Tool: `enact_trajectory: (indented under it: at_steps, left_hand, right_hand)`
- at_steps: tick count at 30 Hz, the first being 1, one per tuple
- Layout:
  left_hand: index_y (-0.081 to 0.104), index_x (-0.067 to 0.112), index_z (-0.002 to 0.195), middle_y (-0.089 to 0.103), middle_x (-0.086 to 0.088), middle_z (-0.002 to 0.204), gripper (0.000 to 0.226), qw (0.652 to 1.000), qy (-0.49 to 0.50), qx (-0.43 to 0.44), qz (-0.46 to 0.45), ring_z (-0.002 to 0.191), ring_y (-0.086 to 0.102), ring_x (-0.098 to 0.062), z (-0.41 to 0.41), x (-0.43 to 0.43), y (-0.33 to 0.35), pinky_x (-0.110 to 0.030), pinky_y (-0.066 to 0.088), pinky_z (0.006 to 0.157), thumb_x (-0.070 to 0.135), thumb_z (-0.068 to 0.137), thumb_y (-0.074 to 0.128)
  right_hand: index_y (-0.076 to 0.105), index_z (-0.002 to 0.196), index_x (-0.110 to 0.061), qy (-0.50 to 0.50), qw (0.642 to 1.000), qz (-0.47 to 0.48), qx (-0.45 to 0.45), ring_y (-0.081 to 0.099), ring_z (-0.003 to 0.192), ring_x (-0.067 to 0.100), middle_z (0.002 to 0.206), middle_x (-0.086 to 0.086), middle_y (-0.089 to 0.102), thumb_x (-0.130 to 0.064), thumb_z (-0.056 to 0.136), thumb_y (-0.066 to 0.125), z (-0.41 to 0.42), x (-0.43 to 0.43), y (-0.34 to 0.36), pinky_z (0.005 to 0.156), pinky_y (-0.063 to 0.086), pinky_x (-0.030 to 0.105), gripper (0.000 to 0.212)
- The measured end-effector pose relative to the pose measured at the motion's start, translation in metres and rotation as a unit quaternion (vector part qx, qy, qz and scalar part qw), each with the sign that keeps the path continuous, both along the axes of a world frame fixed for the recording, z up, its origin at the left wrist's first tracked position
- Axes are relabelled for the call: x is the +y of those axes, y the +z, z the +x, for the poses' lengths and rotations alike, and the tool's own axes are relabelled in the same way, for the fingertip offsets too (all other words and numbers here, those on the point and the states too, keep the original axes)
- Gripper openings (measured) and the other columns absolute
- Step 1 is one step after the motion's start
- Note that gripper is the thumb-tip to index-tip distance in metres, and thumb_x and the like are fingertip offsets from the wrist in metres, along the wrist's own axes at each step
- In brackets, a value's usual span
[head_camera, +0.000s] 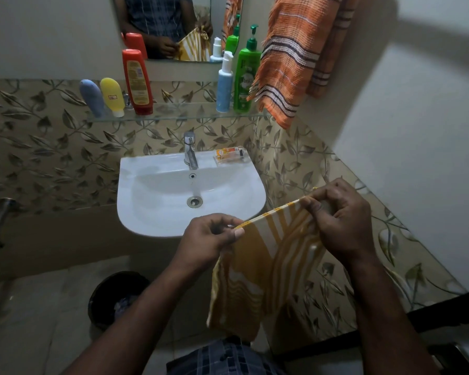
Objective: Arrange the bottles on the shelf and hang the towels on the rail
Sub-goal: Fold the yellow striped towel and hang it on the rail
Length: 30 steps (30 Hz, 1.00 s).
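A: Where is the yellow towel (255, 274)?

B: Between the two hands, in front of the sink (136, 212) and a little to its right. Its top edge is pulled taut from one hand to the other, and the rest hangs down in folds.

A: How are the hands holding it?

B: The left hand (214, 235) pinches one end of the top edge between thumb and fingertips. The right hand (339, 220) is higher and has its fingers curled round the other end.

A: And the other towel?

B: The orange towel (290, 55) hangs against the wall at the upper right, next to the mirror (160, 23). Its fringed lower edge falls past the right end of the shelf (179, 116). What it hangs from is cut off by the top of the picture.

A: What about the bottles?

B: All five are on the glass shelf above the tap (190, 150). At the left end a blue tube (92, 97) and a yellow tube (113, 96) stand on their caps and lean, with a red bottle (136, 82) just beside them. At the right end a white and blue bottle (224, 82) stands upright next to a green pump bottle (245, 74).

A: Anything else?

B: A small packet (230, 155) lies on the sink rim right of the tap, and a dark bin (114, 290) sits on the floor below.
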State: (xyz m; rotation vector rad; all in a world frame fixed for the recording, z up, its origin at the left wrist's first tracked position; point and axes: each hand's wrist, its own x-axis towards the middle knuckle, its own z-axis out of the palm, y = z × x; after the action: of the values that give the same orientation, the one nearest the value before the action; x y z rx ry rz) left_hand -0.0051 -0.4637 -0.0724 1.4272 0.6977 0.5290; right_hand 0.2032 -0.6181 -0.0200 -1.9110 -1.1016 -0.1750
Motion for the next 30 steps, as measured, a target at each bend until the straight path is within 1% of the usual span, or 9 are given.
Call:
enact_trajectory:
  at_steps: [4,8,11,14,17,20,24,27,30]
  left_hand:
    - [0.080,0.013,0.084,0.076,0.001,0.072,0.015,0.999,0.033,-0.009,-0.036,0.061,0.070,-0.007,0.000,-0.007,0.002,-0.019,0.052,0.052,0.010,0.097,0.072]
    - [0.082,0.022,0.090,0.075,0.010,0.087,0.014,0.995,0.033,0.033,0.083,0.086,0.070,-0.009,0.001,-0.006,-0.008,-0.030,0.055,0.072,0.018,0.099,0.072]
    - [0.082,0.021,0.095,0.070,0.010,0.089,0.011,0.987,-0.009,0.026,0.161,0.085,0.065,-0.004,0.003,-0.010,-0.010,-0.033,0.054,0.077,0.019,0.099,0.071]
    - [0.082,0.018,0.098,0.071,0.008,0.089,0.011,0.978,-0.052,0.001,0.204,0.086,0.066,-0.005,0.002,-0.013,-0.006,-0.032,0.055,0.075,0.020,0.099,0.071]
    - [0.081,0.019,0.099,0.075,0.009,0.093,0.011,0.979,-0.062,-0.015,0.193,0.089,0.071,-0.006,-0.002,-0.011,-0.004,-0.038,0.060,0.080,0.024,0.097,0.071]
    - [0.073,0.024,0.101,0.075,0.008,0.093,0.016,0.980,-0.094,-0.023,0.171,0.089,0.072,-0.012,-0.007,-0.009,-0.004,-0.041,0.059,0.078,0.038,0.094,0.069]
    - [0.072,0.028,0.098,0.071,0.018,0.085,0.015,0.978,-0.090,0.005,0.189,0.078,0.064,0.000,-0.016,-0.007,-0.012,-0.025,0.050,0.070,0.041,0.091,0.069]
    - [0.073,0.029,0.090,0.074,0.013,0.083,0.010,0.981,-0.035,-0.003,0.188,0.076,0.066,-0.004,-0.020,-0.003,-0.017,-0.031,0.052,0.070,0.039,0.089,0.072]
    - [0.075,0.029,0.089,0.076,0.009,0.085,0.007,0.984,-0.013,-0.014,0.176,0.079,0.070,-0.008,-0.021,0.000,-0.018,-0.039,0.058,0.072,0.037,0.089,0.076]
  right_hand:
    - [0.076,0.086,-0.014,-0.015,1.000,-0.017,0.001,0.061,0.084,0.016,0.089,-0.004,0.062,-0.019,0.088,0.082,-0.001,-0.001,-0.006,0.076,0.048,0.028,0.008]
    - [0.080,0.108,-0.021,-0.045,0.994,-0.090,-0.031,0.063,0.093,0.014,0.099,-0.004,0.062,-0.019,0.083,0.086,-0.012,0.003,-0.018,0.081,0.047,0.027,0.026]
    - [0.078,0.121,-0.026,0.113,0.987,-0.112,0.015,0.057,0.088,-0.002,0.096,-0.011,0.057,-0.025,0.083,0.088,-0.036,0.009,-0.020,0.079,0.043,0.010,0.039]
    - [0.082,0.109,-0.024,0.194,0.968,-0.155,0.030,0.060,0.082,-0.002,0.087,-0.016,0.061,-0.035,0.082,0.089,-0.048,0.019,-0.027,0.069,0.040,0.009,0.030]
    - [0.083,0.084,-0.024,0.184,0.970,-0.152,0.035,0.061,0.073,-0.001,0.079,-0.024,0.064,-0.048,0.078,0.086,-0.045,0.023,-0.029,0.062,0.037,0.010,0.025]
    - [0.077,0.075,-0.026,0.183,0.973,-0.133,0.038,0.060,0.070,0.002,0.074,-0.019,0.061,-0.055,0.080,0.076,-0.043,0.018,-0.027,0.060,0.037,0.012,0.030]
    - [0.074,0.075,-0.025,0.093,0.989,-0.108,0.040,0.061,0.073,0.007,0.078,-0.010,0.063,-0.036,0.086,0.084,-0.026,0.007,-0.022,0.062,0.043,0.019,0.018]
    - [0.072,0.076,-0.023,0.031,0.995,-0.095,0.030,0.062,0.078,0.005,0.081,-0.008,0.065,-0.027,0.088,0.084,-0.011,-0.001,-0.020,0.069,0.047,0.026,0.016]
    - [0.075,0.080,-0.014,0.000,0.995,-0.097,0.016,0.065,0.082,0.018,0.085,0.000,0.067,-0.027,0.087,0.084,-0.005,-0.004,-0.019,0.073,0.053,0.031,0.017]
